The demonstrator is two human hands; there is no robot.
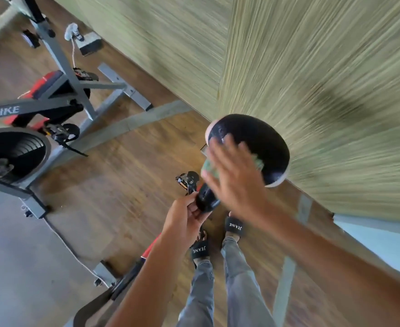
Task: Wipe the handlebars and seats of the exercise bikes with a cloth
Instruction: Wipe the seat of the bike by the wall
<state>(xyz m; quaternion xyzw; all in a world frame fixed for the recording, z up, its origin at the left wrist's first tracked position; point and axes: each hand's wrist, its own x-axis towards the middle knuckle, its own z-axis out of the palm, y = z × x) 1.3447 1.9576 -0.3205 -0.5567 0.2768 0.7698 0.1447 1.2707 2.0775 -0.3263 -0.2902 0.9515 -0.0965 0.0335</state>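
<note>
Two bikes were in view. The grey-framed bike (59, 67) stood off to the left on the wood floor (123, 166). Nearer, the left hand (182, 218) gripped the narrow nose of the black seat (253, 138), fingers curled round it. The seat looked smooth, padded and firm, probably steady when held at the nose. A soft green cloth (208, 167), seemingly light and limp, lay on it under the flat, spread-fingered right hand (234, 178).

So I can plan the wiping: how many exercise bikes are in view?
2: the left bike, and the near bike at bottom centre, its seat under the right hand. Others may be hidden.
</note>
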